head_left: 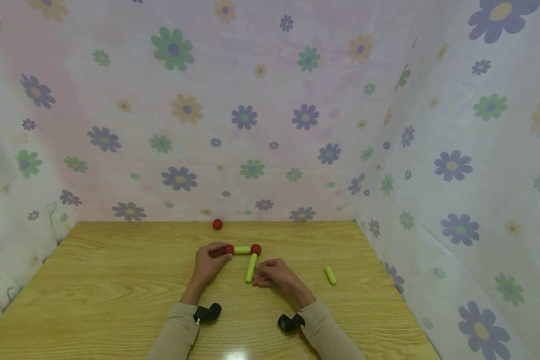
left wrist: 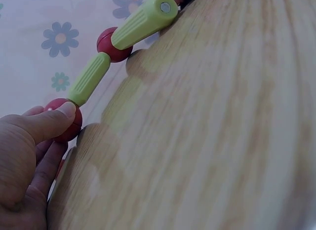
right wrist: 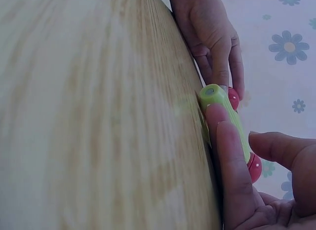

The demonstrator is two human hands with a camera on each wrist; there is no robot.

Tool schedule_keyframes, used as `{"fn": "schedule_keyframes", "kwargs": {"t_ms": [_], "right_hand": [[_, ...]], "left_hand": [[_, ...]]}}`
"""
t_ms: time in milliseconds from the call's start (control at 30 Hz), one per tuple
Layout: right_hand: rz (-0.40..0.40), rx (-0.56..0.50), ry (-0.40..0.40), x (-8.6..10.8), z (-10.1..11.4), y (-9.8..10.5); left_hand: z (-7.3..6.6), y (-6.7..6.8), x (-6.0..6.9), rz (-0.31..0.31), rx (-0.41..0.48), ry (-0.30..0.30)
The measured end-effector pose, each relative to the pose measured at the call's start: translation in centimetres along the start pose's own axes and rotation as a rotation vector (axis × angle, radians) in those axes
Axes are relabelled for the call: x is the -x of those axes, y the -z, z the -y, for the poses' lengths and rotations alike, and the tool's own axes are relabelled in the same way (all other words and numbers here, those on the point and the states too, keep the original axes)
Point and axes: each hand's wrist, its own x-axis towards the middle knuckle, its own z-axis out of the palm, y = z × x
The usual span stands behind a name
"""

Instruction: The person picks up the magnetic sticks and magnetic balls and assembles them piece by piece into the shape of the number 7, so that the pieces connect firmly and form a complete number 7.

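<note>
My left hand (head_left: 208,265) pinches a red ball (head_left: 228,249) between thumb and fingers. From that ball a light green rod (head_left: 241,250) runs right to a second red ball (head_left: 255,249). Another light green rod (head_left: 250,270) extends from the second ball toward me; a metal disc shows in its near end in the left wrist view. My right hand (head_left: 276,276) is beside this rod. In the right wrist view its extended fingers (right wrist: 232,156) lie against the rod's side, while the thumb (right wrist: 276,146) stands apart from it.
A loose light green rod (head_left: 330,275) lies on the wooden table (head_left: 117,290) to the right. Near the back edge sits a third red ball (head_left: 217,224). Flower-patterned sheets (head_left: 274,185) hang behind the table and along both sides.
</note>
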Motion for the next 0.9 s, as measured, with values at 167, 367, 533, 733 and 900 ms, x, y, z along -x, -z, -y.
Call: {"fn": "schedule_keyframes", "kwargs": {"t_ms": [167,367,533,733,900], "right_hand": [[0.005,0.003,-0.008,0.1,-0.1,0.1],[0.023,0.044,-0.007,0.5,-0.1,0.2],[0.051,0.079,-0.004,1.4,0.2,0.5],[0.085,0.107,0.005,2.3,0.5,1.0],[0.113,0.119,0.017,2.6,0.6,1.8]], "left_hand": [[0.0,0.0,0.0,0.003,-0.002,0.0],[-0.1,0.0,0.0,0.003,-0.009,0.002],[-0.2,0.1,0.1,0.007,-0.013,0.0],[0.4,0.1,-0.1,0.015,-0.002,0.014],[2.3,0.0,-0.5,0.006,0.008,0.019]]}}
